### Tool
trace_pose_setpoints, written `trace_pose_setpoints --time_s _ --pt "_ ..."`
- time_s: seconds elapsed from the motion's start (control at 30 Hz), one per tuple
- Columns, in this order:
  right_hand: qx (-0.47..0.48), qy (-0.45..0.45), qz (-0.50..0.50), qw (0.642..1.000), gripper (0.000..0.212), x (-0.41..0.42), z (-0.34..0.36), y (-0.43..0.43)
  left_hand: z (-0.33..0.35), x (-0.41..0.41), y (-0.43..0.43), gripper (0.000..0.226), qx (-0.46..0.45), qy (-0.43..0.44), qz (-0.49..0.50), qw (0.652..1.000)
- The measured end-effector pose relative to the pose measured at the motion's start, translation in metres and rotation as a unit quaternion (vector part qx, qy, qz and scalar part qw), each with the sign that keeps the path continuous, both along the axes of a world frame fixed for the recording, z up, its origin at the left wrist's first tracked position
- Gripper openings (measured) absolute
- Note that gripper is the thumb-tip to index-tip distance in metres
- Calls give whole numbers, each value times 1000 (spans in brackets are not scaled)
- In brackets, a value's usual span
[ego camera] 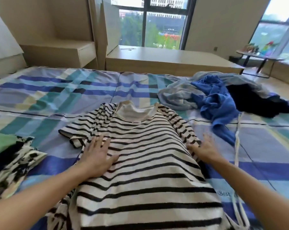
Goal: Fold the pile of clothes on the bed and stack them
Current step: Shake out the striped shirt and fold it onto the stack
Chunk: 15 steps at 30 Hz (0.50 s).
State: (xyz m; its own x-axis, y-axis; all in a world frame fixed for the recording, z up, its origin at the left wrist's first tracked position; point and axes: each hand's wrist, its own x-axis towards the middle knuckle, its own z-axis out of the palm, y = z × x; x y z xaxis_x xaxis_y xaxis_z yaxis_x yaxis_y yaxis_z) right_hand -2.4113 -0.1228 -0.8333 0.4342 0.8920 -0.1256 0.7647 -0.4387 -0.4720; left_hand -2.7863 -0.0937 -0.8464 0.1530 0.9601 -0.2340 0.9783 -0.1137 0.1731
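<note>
A black-and-cream striped T-shirt lies spread flat, collar away from the viewer, across the centre and lower frame on a blue-and-teal plaid bed. The left hand presses flat on its left side, fingers straight and spread; the right hand lies flat at its right edge. An unfolded pile of blue, grey and black clothes sits at upper right; folded garments rest at the left edge.

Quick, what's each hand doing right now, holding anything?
Left hand: open, fingers spread flat on the striped T-shirt.
Right hand: open, fingers straight, at that shirt's sleeve edge, holding nothing.
</note>
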Motion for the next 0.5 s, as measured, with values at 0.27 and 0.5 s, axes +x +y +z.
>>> trace_pose_setpoints --time_s 0.27,0.5 --pt "31 274 -147 950 88 3 9 20 26 65 -4 70 62 -34 -41 997" --pt "21 306 -79 948 6 31 38 52 32 153 36 64 81 -87 -102 988"
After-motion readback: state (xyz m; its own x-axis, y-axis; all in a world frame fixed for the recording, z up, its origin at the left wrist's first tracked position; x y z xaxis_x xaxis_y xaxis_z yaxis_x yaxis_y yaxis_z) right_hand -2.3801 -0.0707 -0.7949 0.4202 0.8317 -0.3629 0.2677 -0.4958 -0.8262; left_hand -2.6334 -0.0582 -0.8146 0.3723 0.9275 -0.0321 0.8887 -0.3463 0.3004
